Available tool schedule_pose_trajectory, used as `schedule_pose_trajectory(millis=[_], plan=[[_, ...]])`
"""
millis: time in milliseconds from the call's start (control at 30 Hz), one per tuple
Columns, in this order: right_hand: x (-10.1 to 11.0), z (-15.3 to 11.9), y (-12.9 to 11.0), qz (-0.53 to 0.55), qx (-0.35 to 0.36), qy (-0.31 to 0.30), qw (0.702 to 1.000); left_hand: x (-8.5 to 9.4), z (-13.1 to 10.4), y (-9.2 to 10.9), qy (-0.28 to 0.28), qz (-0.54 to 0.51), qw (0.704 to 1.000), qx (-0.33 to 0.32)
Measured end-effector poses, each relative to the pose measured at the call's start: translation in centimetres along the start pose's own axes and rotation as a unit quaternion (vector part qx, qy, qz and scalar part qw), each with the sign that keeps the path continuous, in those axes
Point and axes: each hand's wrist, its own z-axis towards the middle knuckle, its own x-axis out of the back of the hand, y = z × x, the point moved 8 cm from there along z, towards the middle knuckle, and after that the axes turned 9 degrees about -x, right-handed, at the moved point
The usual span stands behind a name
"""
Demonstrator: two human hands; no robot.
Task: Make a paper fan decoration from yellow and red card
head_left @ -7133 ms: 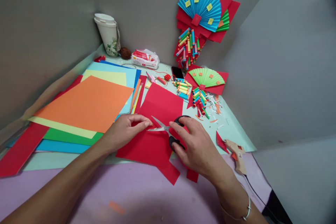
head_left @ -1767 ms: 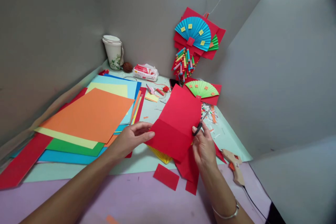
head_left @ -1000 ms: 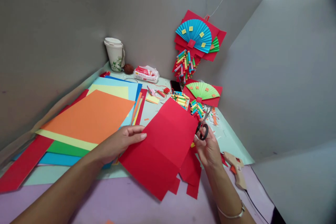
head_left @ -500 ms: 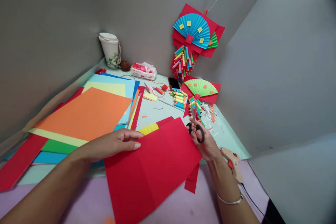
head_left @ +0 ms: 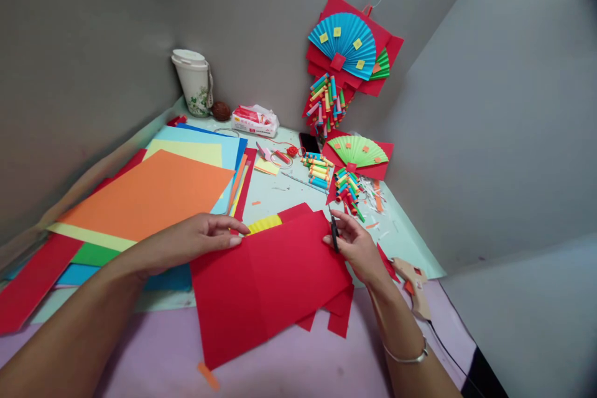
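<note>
A creased sheet of red paper [head_left: 270, 292] lies tilted in front of me, its lower edge near the purple surface. My left hand [head_left: 212, 236] pinches its upper left edge, thumb on top. At its upper right corner is my right hand [head_left: 352, 242], closed around a pair of black-handled scissors [head_left: 334, 233]. The handles show edge-on, and the blades are mostly hidden or too thin to make out. Part of a yellow pleated paper [head_left: 265, 224] and more red paper show behind the sheet's top edge. Red strips [head_left: 340, 320] stick out below its right side.
A stack of coloured paper [head_left: 153, 199] spreads at left. Paper rolls [head_left: 319, 171], a green fan piece [head_left: 359, 154] and a phone [head_left: 309, 142] lie farther back. A glue gun [head_left: 413, 283] rests at right. A lidded cup [head_left: 193, 84] stands by the wall, where a fan decoration [head_left: 345, 43] hangs.
The red sheet has dropped lower and flatter, showing red strips and an orange scrap near it. The scissors have turned edge-on in my right hand, which has shifted slightly left.
</note>
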Motion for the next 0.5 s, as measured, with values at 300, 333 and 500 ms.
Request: schedule_pose_trajectory(millis=[300, 333, 500], plan=[[4.2, 1.2, 2.1, 0.151, 0.023, 0.195, 0.969, 0.0, 0.6, 1.0, 0.059, -0.326, 0.938, -0.101], [4.4, 1.1, 2.2, 0.176, 0.025, 0.21, 0.962, -0.7, 0.6, 1.1, 0.043, -0.342, 0.932, -0.114], [4.7, 0.4, 2.2, 0.232, 0.05, 0.263, 0.935, -5.4, 0.1, 3.1, -0.082, -0.289, 0.932, -0.204]])
